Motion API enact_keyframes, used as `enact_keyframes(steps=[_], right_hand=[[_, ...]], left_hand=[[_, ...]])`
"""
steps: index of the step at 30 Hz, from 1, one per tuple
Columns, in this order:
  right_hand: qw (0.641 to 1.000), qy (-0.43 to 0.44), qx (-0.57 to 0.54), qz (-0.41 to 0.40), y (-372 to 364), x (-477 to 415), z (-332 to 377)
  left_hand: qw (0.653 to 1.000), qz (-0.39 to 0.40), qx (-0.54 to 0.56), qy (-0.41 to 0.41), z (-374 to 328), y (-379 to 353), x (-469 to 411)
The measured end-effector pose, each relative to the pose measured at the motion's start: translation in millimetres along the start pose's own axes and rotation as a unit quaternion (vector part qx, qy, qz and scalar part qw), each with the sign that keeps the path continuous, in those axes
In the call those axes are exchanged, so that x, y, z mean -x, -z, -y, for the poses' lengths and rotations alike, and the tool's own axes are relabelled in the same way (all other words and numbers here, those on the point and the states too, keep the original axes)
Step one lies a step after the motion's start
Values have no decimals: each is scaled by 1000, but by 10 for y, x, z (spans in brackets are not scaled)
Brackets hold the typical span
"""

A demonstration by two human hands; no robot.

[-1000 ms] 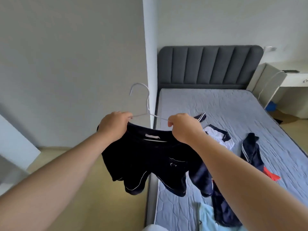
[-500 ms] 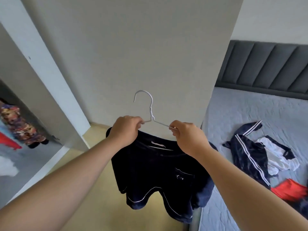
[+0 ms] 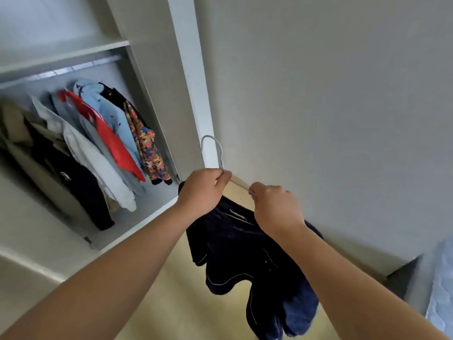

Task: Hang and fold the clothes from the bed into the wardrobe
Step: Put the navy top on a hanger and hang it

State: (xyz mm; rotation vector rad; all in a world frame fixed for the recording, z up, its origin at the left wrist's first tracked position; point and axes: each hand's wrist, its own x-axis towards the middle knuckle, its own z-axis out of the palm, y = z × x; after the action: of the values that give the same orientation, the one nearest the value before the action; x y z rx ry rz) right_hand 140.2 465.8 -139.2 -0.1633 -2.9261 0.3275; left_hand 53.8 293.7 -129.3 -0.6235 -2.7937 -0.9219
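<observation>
A dark navy garment (image 3: pixel 247 256) with thin white piping hangs on a white wire hanger (image 3: pixel 213 150), hook pointing up. My left hand (image 3: pixel 203 190) grips the hanger's left shoulder together with the cloth. My right hand (image 3: pixel 274 207) pinches the hanger's right arm at the garment's collar. Both hands hold it in the air over the floor, just right of the open wardrobe (image 3: pixel 191 77). Inside the wardrobe, several garments (image 3: pixel 107 143) hang from a rail (image 3: pixel 63 71) under a shelf.
The wardrobe's white side panel stands directly behind the hanger hook. A plain grey wall (image 3: pixel 331 106) fills the right half of the view. A corner of the bed's mattress (image 3: pixel 441 285) shows at the lower right. Yellowish floor (image 3: pixel 176 303) lies below the garment.
My view has swung left from the bed to the wardrobe, whose hanging clothes and rail are now in sight. Both hands keep the same hold on the hanger and garment.
</observation>
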Motion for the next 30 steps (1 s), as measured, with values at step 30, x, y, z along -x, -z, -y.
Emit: enact_keyframes(steps=[30], right_hand=[[985, 64, -79, 140, -1164, -4657, 2340]], left_hand=[[992, -17, 19, 122, 3441, 1214, -3660]])
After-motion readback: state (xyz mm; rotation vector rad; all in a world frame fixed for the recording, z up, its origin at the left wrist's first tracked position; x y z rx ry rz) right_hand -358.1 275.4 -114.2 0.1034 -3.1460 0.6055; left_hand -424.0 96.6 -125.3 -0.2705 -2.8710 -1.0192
